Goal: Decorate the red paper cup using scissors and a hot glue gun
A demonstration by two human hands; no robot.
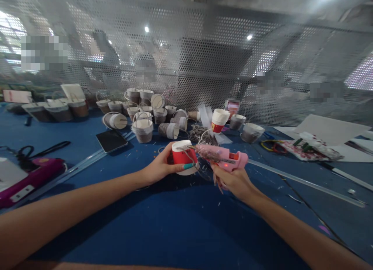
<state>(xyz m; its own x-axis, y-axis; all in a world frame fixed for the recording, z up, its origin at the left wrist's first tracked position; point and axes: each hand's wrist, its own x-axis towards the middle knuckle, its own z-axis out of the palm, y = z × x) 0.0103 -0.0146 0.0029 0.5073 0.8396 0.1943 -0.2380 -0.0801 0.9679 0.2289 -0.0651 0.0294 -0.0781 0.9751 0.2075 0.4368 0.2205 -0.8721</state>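
My left hand [163, 167] is wrapped round a red paper cup [182, 156] with a white rim, held just above the blue table [163, 227]. My right hand [233, 180] grips a pink hot-glue gun [224, 156], its nozzle pointing left at the cup's side. A thin wire or cord loops between the cup and the gun. Right behind them lies a small heap of brown twine [204, 134].
Several finished small cup baskets [144, 128] crowd the back of the table before a perforated metal screen. A stack of red-and-white cups [219, 121] stands at the back right, a dark phone [111, 140] back left, a magenta tool [29, 178] far left, papers and rubber bands [271, 145] right.
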